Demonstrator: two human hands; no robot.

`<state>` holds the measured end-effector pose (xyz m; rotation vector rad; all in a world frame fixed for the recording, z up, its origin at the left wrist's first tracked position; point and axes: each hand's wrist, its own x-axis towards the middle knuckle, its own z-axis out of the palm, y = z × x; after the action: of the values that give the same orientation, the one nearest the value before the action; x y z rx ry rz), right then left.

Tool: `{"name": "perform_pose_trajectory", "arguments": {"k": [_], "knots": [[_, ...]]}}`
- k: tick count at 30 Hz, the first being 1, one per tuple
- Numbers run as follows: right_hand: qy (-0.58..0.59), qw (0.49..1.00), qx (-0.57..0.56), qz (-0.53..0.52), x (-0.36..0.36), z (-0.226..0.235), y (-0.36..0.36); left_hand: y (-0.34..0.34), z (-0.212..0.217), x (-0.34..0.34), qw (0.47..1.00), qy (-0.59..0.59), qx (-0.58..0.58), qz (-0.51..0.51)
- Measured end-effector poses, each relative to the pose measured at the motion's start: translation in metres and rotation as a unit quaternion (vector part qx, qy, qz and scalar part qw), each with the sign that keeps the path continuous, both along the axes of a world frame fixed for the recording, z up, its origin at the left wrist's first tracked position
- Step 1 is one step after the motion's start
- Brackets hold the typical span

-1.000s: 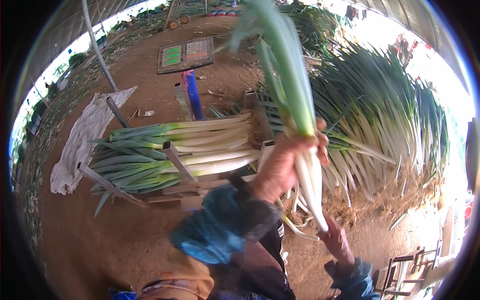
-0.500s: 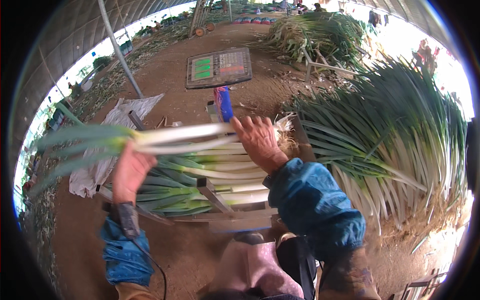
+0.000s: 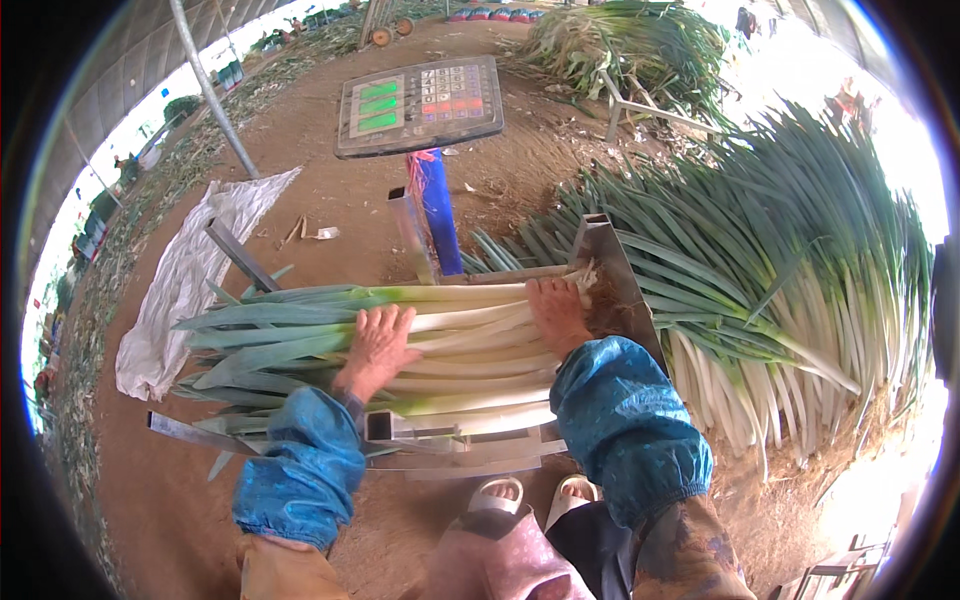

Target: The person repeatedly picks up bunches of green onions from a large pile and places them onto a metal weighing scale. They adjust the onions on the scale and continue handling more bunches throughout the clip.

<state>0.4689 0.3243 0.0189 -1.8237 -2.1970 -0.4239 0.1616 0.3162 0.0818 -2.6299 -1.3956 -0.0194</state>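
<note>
A layer of long green onions [image 3: 470,345] lies crosswise in a metal rack [image 3: 440,462], green leaves to the left, white stalks and roots to the right. My left hand [image 3: 378,350] rests on the middle of the bundle, its fingers spread where the leaves turn white. Over the white stalks near the root end lies my right hand [image 3: 558,315], palm down with fingers extended over the far stalks. Neither hand lifts anything. The roots press close to the rack's metal end plate [image 3: 625,280].
Beyond the rack stands a scale display [image 3: 420,105] on a blue post [image 3: 438,210]. A big heap of green onions [image 3: 760,280] fills the right side, with another pile [image 3: 630,60] farther back. A white sack [image 3: 190,290] lies on the ground at left; metal uprights [image 3: 240,255] rise around the bundle.
The green onions held up above the rack have been laid onto the bundle and let go. My left hand moved right onto the stalks; my right hand came down near the roots.
</note>
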Motion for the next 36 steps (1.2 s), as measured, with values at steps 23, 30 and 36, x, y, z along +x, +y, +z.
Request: {"name": "perform_pose_trajectory", "arguments": {"k": [23, 30, 36], "knots": [[-0.024, 0.999, -0.047, -0.012, -0.001, -0.007, -0.031, 0.003, 0.0, -0.088, 0.966, -0.196, 0.118, 0.117], [-0.063, 0.995, 0.068, 0.027, -0.001, -0.036, -0.026, -0.017, -0.008, -0.102, 0.988, -0.073, 0.09, 0.105], [0.334, 0.939, -0.055, 0.064, -0.021, 0.012, -0.051, -0.019, 0.014, -0.06, 0.976, -0.217, 0.026, 0.007]]}}
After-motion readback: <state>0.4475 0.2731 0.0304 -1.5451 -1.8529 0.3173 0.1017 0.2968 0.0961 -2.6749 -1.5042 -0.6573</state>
